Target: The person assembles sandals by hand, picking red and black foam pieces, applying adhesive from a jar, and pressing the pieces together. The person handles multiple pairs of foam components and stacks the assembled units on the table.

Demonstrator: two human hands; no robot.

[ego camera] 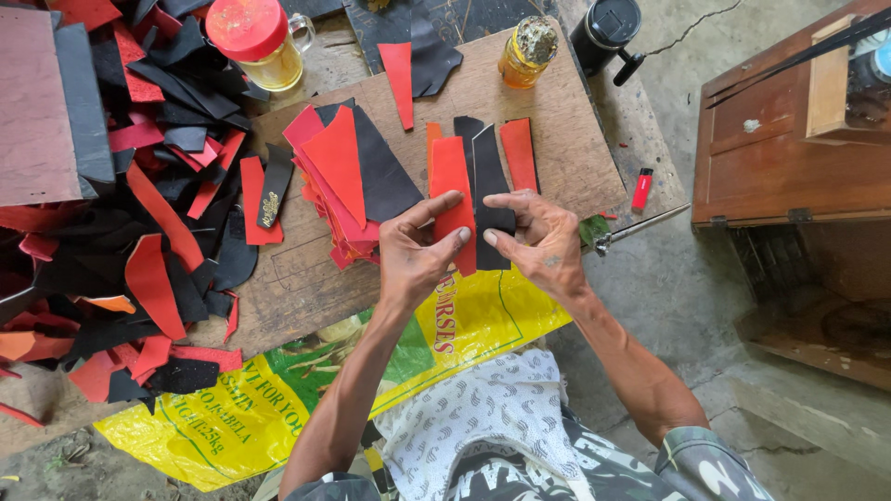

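Red strip (453,199) and black strip (490,199) held side by side over wooden board (306,278), long axes running away from person, near ends toward body. Left hand (413,255) pinches red strip, thumb on top, fingers curled under. Right hand (543,243) pinches black strip, palm inward. Hands close together, forearms angled inward. Red-black stack (348,186) just left.

Both forearms are bare from the elbow down to the left hand (415,257) and the right hand (541,243), short camouflage-patterned sleeves in grey, green and white show at the upper arms, and a white cloth with a small dark print covers the lap.
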